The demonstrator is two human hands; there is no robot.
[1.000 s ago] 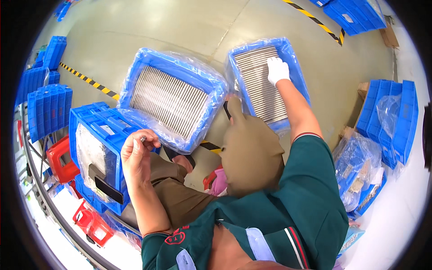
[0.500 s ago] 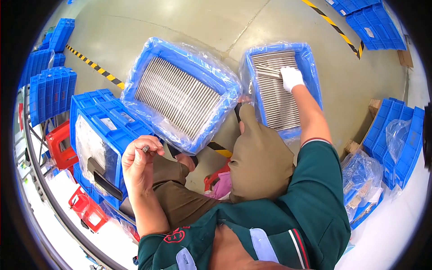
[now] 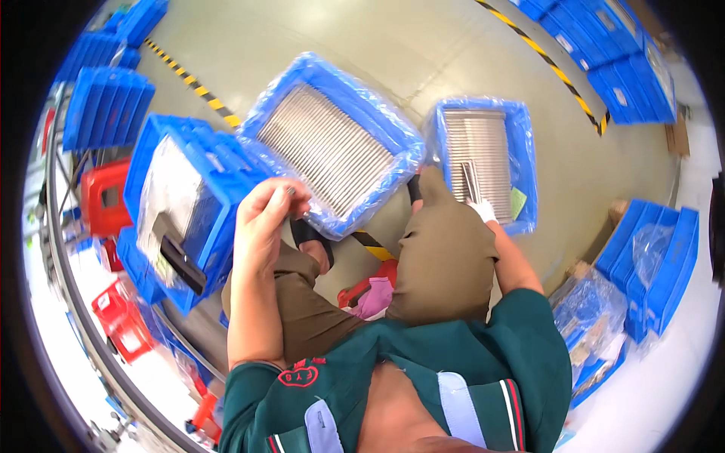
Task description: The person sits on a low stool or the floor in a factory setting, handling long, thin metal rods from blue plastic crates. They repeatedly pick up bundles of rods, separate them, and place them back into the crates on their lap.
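Note:
My left hand (image 3: 270,208) is raised beside the middle bin, its fingers closed on a metal rod (image 3: 291,191) of which only the grey end shows. At the near end of the right-hand blue bin (image 3: 526,162) is my right hand (image 3: 481,211), in a white glove and partly hidden behind my knee. A few slim metal rods (image 3: 471,180) stick out from its fingers, over the bin's contents. Rows of silver rods (image 3: 492,143) lie side by side in that bin, with a yellow-green slip (image 3: 517,202) near its corner. More rods (image 3: 325,147) fill the plastic-lined middle blue bin (image 3: 400,132).
Stacked blue crates (image 3: 200,162) stand at my left, with a black handled object (image 3: 179,257) on top. Red stools (image 3: 106,198) are farther left. At right are blue crates (image 3: 649,257) and crumpled clear plastic (image 3: 593,302). Yellow-black tape (image 3: 189,81) marks the floor.
My right hand has drawn back toward me along the right bin, and the rods in it now point away from me. My left hand has moved slightly up and right, still gripping its rod.

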